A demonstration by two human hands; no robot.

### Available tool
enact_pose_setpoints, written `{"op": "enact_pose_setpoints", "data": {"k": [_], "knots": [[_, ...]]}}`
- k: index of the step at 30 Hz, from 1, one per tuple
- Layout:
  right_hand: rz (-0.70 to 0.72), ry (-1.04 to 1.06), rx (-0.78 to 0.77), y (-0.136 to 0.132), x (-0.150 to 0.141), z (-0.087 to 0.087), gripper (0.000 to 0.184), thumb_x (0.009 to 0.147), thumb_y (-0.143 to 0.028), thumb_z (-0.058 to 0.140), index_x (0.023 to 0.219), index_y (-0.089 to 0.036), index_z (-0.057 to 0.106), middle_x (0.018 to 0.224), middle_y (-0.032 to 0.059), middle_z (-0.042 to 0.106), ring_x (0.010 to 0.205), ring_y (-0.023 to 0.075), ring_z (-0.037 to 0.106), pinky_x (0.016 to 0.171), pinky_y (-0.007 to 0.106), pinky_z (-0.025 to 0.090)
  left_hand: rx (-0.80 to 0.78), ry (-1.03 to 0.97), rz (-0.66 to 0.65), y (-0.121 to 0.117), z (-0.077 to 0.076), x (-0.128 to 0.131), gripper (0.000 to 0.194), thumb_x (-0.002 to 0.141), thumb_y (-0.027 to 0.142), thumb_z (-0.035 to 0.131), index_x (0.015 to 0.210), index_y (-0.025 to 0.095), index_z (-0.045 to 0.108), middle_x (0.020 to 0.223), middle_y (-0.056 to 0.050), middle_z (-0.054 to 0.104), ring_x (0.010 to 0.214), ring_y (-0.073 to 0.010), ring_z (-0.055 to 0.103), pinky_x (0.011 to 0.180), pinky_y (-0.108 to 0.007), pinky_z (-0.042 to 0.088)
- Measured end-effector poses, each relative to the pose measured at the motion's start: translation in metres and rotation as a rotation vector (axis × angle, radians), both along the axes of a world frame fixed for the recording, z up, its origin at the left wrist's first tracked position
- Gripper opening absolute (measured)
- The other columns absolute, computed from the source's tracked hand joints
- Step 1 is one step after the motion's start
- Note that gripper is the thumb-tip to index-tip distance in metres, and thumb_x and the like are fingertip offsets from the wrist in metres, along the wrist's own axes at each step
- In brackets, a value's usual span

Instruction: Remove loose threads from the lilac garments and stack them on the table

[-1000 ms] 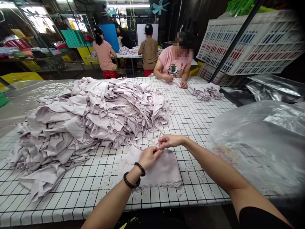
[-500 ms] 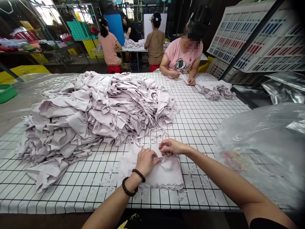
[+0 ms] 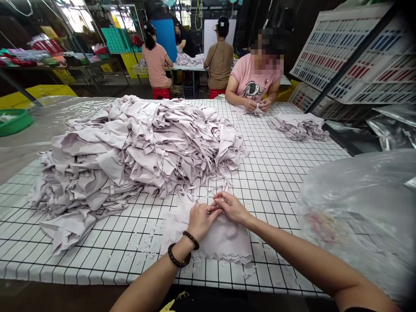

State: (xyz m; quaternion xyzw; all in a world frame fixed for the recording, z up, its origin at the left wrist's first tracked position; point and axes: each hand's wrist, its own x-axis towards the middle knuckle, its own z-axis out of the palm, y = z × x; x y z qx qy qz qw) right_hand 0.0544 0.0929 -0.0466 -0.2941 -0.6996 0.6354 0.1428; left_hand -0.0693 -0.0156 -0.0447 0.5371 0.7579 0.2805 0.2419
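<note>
The person's left hand (image 3: 199,222) and right hand (image 3: 232,209) are meeting over the far part of a flat stack of pale pinkish-grey, wavy-edged fabric pieces (image 3: 224,252), which is lying toward the tabletop's (image 3: 269,162) near edge. Each grip is showing bent fingers, but whether they are pinching cloth cannot be told. This close fingertip work is seemingly calling for small, coordinated movements, while a large, loose heap of similar fabric (image 3: 146,147) is lying beyond and to the left.

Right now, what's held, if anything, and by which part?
Top cloth, pinched near its far edge by the fingertips of the left hand and right hand. Exact pinch point is hidden by the fingers.
</note>
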Motion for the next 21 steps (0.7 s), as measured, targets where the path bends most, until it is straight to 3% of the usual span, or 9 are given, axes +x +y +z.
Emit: {"op": "enact_pose_setpoints", "data": {"k": [6, 10, 13, 17, 21], "knots": [[0.016, -0.006, 0.061, -0.001, 0.002, 0.009, 0.033, 0.088, -0.046, 0.051, 0.105, -0.02, 0.059, 0.096, 0.0046, 0.067, 0.086, 0.0161, 0.062, 0.077, 0.029, 0.048, 0.062, -0.134, 0.07, 0.003, 0.005, 0.0, 0.027, 0.086, 0.043, 0.053, 0.08, 0.026, 0.073, 0.081, -0.001, 0.069, 0.086, -0.02, 0.055, 0.081, -0.031, 0.037], [0.255, -0.11, -0.028, 0.021, 0.002, 0.019, 0.037, 0.084, -0.049, 0.055, 0.097, -0.016, 0.066, 0.076, 0.0015, 0.064, 0.058, 0.0099, 0.053, 0.055, 0.023, 0.042, 0.061, -0.138, 0.042, 0.002, 0.004, -0.002, 0.03, 0.087, 0.045, 0.051, 0.078, 0.023, 0.07, 0.079, 0.0, 0.067, 0.084, -0.0189, 0.054, 0.08, -0.031, 0.037], [0.413, -0.202, -0.033, 0.043, 0.002, 0.027, 0.038, 0.077, -0.048, 0.063, 0.089, -0.013, 0.071, 0.065, 0.0009, 0.061, 0.053, 0.009, 0.048, 0.051, 0.022, 0.038, 0.057, -0.098, 0.021, 0.001, 0.0, -0.002, 0.029, 0.087, 0.046, 0.052, 0.078, 0.023, 0.069, 0.08, 0.0, 0.067, 0.087, -0.0197, 0.053, 0.078, -0.03, 0.036], [0.544, -0.302, 0.122, 0.058, 0.0, 0.038, 0.029, 0.07, -0.039, 0.07, 0.083, -0.013, 0.075, 0.068, 0.0031, 0.066, 0.062, 0.012, 0.054, 0.057, 0.022, 0.04, 0.051, -0.01, 0.006, -0.001, -0.001, 0.001, 0.028, 0.088, 0.045, 0.052, 0.082, 0.023, 0.068, 0.084, -0.002, 0.067, 0.092, -0.0213, 0.052, 0.079, -0.031, 0.036], [0.529, -0.434, 0.317, 0.054, -0.001, 0.043, 0.019, 0.072, -0.031, 0.065, 0.076, -0.014, 0.073, 0.069, 0.0036, 0.068, 0.062, 0.0128, 0.056, 0.055, 0.021, 0.038, 0.028, 0.097, -0.029, -0.006, 0.002, 0.001, 0.026, 0.08, 0.046, 0.062, 0.088, 0.022, 0.065, 0.093, -0.004, 0.065, 0.096, -0.0234, 0.05, 0.081, -0.034, 0.036]]}}
